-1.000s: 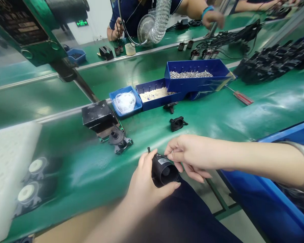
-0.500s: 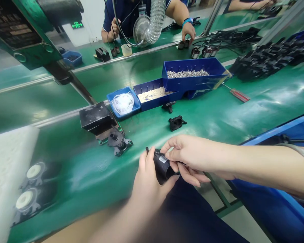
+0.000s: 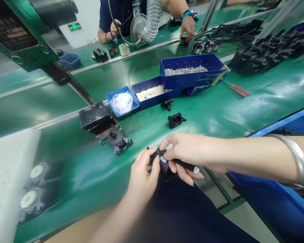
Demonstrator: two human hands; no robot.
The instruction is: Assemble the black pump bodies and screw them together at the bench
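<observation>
Near the bench's front edge, my left hand (image 3: 143,172) grips the left side of a black cylindrical part (image 3: 165,166) with a small white label, thumb and fingers pinched at its upper end. My right hand (image 3: 184,153) touches the same part from the right, its thumb and index finger together at the top. A black strip with a pale tip (image 3: 190,166) lies under the right palm, held by the curled fingers. What exactly the right fingertips pinch is too small to tell. Beyond the hands, a black bracket (image 3: 176,120) rests on the green bench (image 3: 207,118).
Blue bins hold screws (image 3: 187,70), cream-coloured pieces (image 3: 152,92) and white tubing (image 3: 122,103). A black fixture (image 3: 97,116) and green press (image 3: 35,37) stand left. A screwdriver (image 3: 239,90) lies right, above a large blue bin (image 3: 281,125). A person's hand (image 3: 187,27) works opposite.
My left thumb has moved up from the cylinder's lower end to its top. The black strip with the pale tip now shows under my right hand. The view has shifted slightly.
</observation>
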